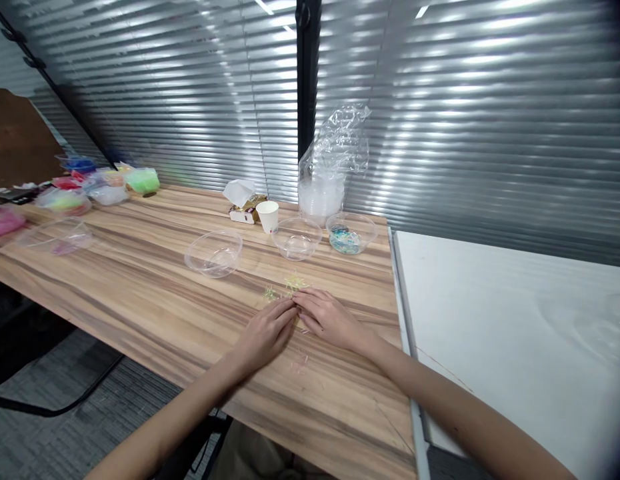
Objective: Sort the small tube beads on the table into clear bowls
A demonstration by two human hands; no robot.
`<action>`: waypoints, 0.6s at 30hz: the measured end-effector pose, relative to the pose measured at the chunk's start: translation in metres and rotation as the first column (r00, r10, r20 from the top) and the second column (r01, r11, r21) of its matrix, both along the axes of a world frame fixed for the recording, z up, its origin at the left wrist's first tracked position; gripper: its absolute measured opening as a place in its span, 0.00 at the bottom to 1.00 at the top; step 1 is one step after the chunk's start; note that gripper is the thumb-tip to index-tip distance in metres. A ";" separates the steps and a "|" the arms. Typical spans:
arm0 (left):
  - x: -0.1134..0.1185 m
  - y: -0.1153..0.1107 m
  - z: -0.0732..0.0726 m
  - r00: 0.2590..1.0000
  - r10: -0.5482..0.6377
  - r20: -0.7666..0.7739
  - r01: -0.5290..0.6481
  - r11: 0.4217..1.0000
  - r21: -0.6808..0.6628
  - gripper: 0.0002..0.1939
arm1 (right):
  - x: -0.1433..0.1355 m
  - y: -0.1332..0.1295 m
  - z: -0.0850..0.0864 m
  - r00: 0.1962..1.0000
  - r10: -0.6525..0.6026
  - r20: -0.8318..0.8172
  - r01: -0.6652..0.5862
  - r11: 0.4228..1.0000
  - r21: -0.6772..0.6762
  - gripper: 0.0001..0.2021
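My left hand (269, 330) rests low over the wooden table, its fingers bent and pressed together; whatever may be in them is hidden. Opposite it, my right hand (328, 317) has its fingers stretched out over the tabletop, with the thumb apart. The fingertips of both hands meet. Just beyond them lies a loose pile of thin yellow strands (294, 282), partly covered by the right fingers. A small clump of green strands (271, 293) is beside it. Nearer to me, a few pink strands (300, 362) lie on the wood.
Behind my hands stand a clear bowl (213, 254), a second clear bowl (297, 239) and a bowl with blue-green strands (346, 240). Further back are a paper cup (268, 217), a tissue pack (245, 209) and bagged bowls (321, 197). A white table (490, 320) adjoins at right.
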State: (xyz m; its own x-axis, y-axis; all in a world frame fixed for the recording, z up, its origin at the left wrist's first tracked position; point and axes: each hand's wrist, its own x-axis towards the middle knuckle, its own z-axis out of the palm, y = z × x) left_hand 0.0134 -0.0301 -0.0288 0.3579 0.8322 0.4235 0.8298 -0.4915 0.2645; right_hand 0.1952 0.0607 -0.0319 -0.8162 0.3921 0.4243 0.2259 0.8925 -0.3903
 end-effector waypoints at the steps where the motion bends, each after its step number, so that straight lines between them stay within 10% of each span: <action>1: 0.000 0.000 0.000 1.000 0.001 -0.001 -0.001 1.000 0.001 0.15 | 0.000 0.000 0.000 1.000 0.000 -0.001 0.000 1.000 0.001 0.18; 18: 0.001 0.000 0.002 1.000 -0.003 -0.011 0.003 1.000 -0.001 0.15 | 0.000 0.000 -0.002 1.000 0.002 -0.030 -0.001 1.000 0.018 0.17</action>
